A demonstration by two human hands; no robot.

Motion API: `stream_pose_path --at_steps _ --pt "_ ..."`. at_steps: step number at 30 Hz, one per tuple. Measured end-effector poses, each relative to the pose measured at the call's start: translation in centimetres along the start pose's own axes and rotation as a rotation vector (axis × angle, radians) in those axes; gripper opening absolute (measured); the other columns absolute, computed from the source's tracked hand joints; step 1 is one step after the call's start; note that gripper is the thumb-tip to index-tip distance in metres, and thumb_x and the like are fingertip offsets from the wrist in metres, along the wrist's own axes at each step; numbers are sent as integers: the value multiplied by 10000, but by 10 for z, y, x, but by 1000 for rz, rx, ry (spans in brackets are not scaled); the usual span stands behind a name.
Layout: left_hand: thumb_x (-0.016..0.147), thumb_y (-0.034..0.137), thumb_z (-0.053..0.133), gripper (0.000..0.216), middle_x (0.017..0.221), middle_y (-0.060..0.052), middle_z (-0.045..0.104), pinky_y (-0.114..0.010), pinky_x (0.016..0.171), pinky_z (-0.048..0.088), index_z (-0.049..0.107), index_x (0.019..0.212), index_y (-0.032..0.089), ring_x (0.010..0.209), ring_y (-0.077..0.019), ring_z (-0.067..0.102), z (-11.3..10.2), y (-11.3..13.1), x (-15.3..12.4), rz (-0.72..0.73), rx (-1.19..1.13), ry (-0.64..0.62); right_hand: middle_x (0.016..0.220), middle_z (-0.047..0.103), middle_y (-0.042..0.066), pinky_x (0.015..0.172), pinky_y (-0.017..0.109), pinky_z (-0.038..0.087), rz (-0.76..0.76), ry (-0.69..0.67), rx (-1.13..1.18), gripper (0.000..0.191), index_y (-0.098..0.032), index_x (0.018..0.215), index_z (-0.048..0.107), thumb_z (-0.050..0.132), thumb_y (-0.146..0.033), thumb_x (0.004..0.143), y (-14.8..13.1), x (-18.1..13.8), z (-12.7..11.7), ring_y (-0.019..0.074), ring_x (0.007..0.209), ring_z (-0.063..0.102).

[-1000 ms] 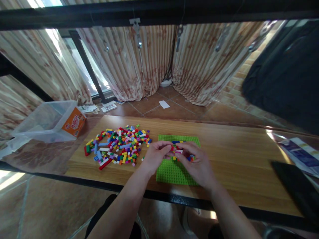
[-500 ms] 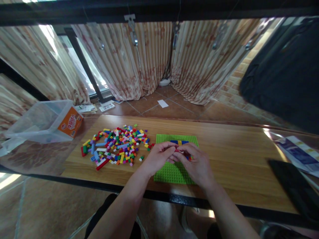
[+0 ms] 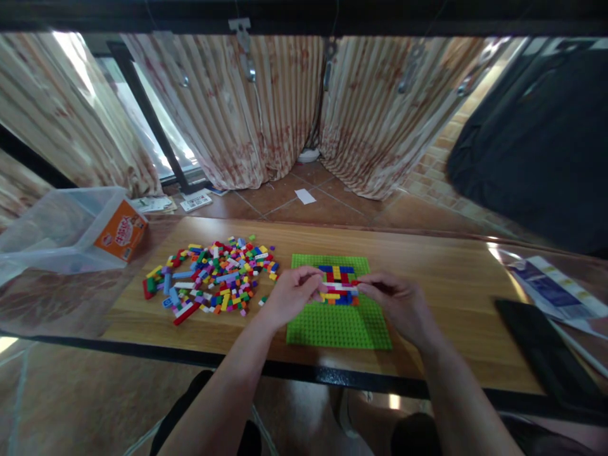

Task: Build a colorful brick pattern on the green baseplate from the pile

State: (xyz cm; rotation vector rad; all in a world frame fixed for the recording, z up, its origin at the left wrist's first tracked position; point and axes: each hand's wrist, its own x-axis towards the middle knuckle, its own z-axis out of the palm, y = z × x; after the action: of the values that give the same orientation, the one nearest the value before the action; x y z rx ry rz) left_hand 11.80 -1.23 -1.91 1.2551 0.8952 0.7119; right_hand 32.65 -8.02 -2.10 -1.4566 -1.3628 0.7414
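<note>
A green baseplate (image 3: pixel 339 329) lies on the wooden table and carries a block of coloured toy bricks (image 3: pixel 338 273) in blue, yellow, red, white and orange. At the left edge of these bricks is my left hand (image 3: pixel 297 291), closed with thumb and forefinger together; what it holds, if anything, is hidden. From the right, my right hand (image 3: pixel 396 304) pinches a small red brick (image 3: pixel 355 283) at the build's right edge. A thin white strip (image 3: pixel 339 287) runs between the two fingertips; whether it is held or seated on the build, I cannot tell.
A pile of loose toy bricks (image 3: pixel 213 275) spreads over the left of the table (image 3: pixel 441 272). Beyond its left end stands a clear plastic box (image 3: pixel 61 221) with an orange label. A black flat object (image 3: pixel 546 348) and printed packaging (image 3: pixel 555 291) are at the right.
My hands have moved apart from being together over the build, uncovering more of the bricks. The right hand has shifted rightwards. The whole view has slid slightly.
</note>
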Motion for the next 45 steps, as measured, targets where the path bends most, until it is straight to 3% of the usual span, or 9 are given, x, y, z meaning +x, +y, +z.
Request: stream_pose_path --at_steps 4,8,15,24,37,45 --pt "832 233 577 115 684 -6 664 -205 544 440 648 848 144 545 -98 591 -7 -5 6 0 110 86 782 749 24 689 311 525 176 -127 29 202 -229 780 768 760 -422 722 12 -1 -17 171 726 662" --pt "806 223 572 125 685 -5 658 -219 551 437 650 874 155 568 -116 592 -9 -14 8 34 229 77 772 750 23 663 300 499 207 -245 -39 215 -213 801 776 727 -416 748 16 -3 -15 163 709 650" --pt "818 249 560 174 683 -12 666 -243 581 446 672 918 161 609 -146 610 -10 -19 9 89 398 55 729 736 13 631 296 481 192 -191 -113 193 -206 791 767 689 -380 765 17 -1 -10 152 664 632" --pt "833 237 549 178 716 -24 677 -246 603 438 681 916 151 647 -151 610 -8 -16 8 127 480 49 702 707 4 628 282 457 171 -214 -190 182 -200 746 742 667 -362 783 10 -1 -12 144 658 608" --pt "846 290 605 208 840 -73 730 -285 659 471 689 974 148 737 -195 651 1 -10 1 110 599 94 652 716 14 581 282 482 237 -115 -121 166 -193 692 714 730 -354 656 17 4 -4 149 590 629" --pt "845 279 614 196 879 -75 739 -304 707 487 680 990 165 787 -210 673 6 -10 -1 100 650 142 586 684 5 517 266 430 281 -164 -140 168 -191 640 692 735 -353 618 20 11 -5 138 538 581"
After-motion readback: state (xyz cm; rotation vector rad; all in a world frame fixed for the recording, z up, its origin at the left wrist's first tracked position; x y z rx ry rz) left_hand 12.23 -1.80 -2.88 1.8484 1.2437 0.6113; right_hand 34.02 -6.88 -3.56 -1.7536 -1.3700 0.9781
